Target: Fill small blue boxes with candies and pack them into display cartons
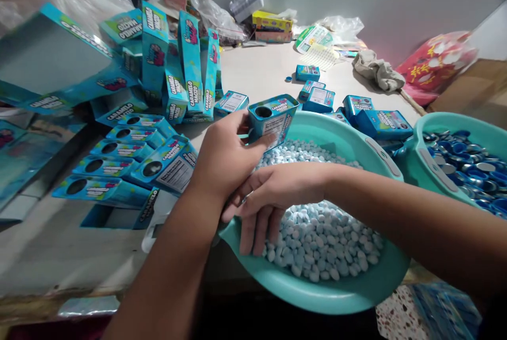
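Observation:
My left hand (224, 158) is closed around a small blue candy box (273, 117) with a round hole in its top, held over the far rim of a teal basin (348, 290). The basin is full of pale blue candy pieces (325, 234). My right hand (265, 202) reaches across from the right and rests against my left wrist, fingers stretched down over the near-left rim of the basin and the candies, holding nothing I can see.
Rows of filled blue boxes (119, 166) lie at the left, more stand upright behind (178, 71). A second teal basin (447, 171) at the right holds blue caps (471, 166). Loose boxes (380, 121), a rag (376, 73) and bags lie on the white table.

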A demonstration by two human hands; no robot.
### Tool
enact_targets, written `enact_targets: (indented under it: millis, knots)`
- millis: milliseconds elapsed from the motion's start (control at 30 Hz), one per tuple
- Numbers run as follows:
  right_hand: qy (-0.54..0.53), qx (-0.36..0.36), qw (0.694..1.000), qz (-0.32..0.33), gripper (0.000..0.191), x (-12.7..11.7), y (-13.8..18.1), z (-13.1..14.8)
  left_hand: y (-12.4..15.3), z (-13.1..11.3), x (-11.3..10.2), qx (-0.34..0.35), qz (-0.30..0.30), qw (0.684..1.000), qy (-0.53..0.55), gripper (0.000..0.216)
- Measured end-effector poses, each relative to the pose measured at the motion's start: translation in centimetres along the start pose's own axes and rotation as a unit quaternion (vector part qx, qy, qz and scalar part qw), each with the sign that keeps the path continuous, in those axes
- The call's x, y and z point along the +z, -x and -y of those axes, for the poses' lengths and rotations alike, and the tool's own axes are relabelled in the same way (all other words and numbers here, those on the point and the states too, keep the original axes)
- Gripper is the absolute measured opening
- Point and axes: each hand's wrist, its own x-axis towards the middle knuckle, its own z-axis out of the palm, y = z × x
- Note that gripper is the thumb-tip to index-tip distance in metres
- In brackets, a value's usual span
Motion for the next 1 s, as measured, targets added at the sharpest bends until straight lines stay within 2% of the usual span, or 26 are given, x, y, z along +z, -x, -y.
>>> enact_targets:
  millis: [100,200,300,500,600,667,733,833,1000]
  knots:
    - [0.052,0.010,0.992,-0.114,0.019,-0.4,0.3,0.3,0.0,0.0,0.1,-0.007,-0.003,1.000,-0.002,0.018]
    - [0.094,0.032,0.973,-0.208,0.015,-1.2,1.0,0.7,0.0,-0.1,0.1,-0.011,-0.002,1.000,-0.011,0.016]
    - [0.141,0.073,0.951,-0.265,0.014,-2.2,1.7,1.3,0.0,-0.2,0.0,-0.017,0.001,1.000,-0.019,0.016]
    - [0.234,0.205,0.873,-0.375,0.017,-4.0,3.1,2.2,0.0,-0.2,0.1,-0.016,-0.011,0.999,-0.034,0.023]
    - [0.255,0.220,0.834,-0.438,0.018,-4.0,3.8,2.4,0.0,-0.1,0.0,-0.010,-0.013,1.000,-0.024,0.022]
    - [0.289,0.198,0.820,-0.453,0.017,-3.6,4.3,2.4,0.0,-0.1,0.0,-0.008,-0.011,1.000,-0.009,0.022]
    - [0.299,0.123,0.847,-0.421,0.016,-3.2,4.5,2.3,0.0,0.0,0.0,-0.009,-0.006,1.000,0.006,0.022]
    - [0.229,-0.024,0.908,-0.350,0.014,-2.9,4.1,1.7,0.0,-0.1,-0.1,-0.017,-0.002,1.000,0.009,0.019]
    - [0.026,-0.129,0.957,-0.259,0.010,-2.9,2.0,0.5,0.0,-0.3,-0.3,-0.030,-0.036,0.999,-0.016,0.018]
